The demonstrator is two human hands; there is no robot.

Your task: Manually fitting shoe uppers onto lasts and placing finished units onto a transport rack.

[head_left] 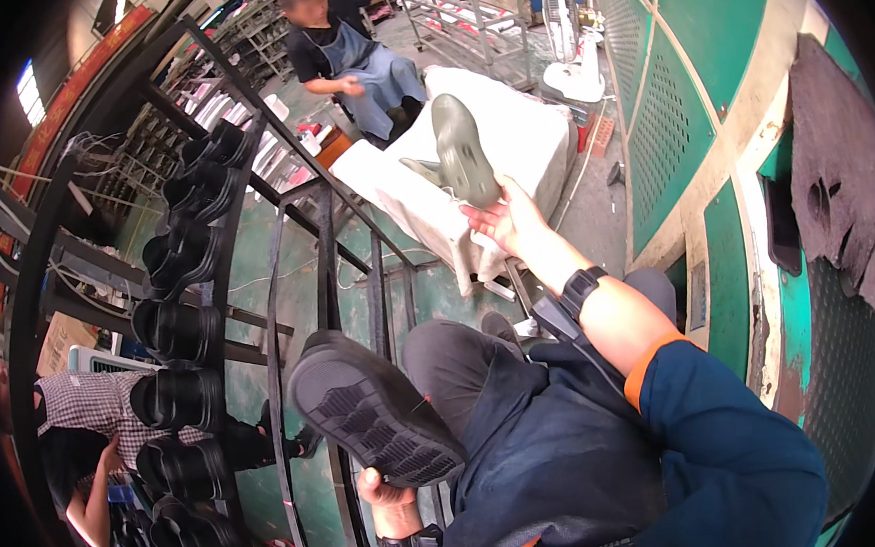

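My left hand (386,489) grips a black shoe (371,408) by one end, low and left of my lap, with its patterned sole turned up toward me. My right arm stretches forward to a cloth-covered table (534,132). There my right hand (499,222) has its fingers around the near end of a grey-green shoe last (462,152). Part of a second green piece (421,168) shows beside that last; its full shape is hidden.
Left of me a black metal rack (285,433) carries a column of black shoes (180,400). Green perforated panels (654,130) stand on my right, with a dark cloth (838,179) hanging. One person (344,59) sits beyond the table; another (88,455) is behind the rack. A white fan (569,40) stands farther back.
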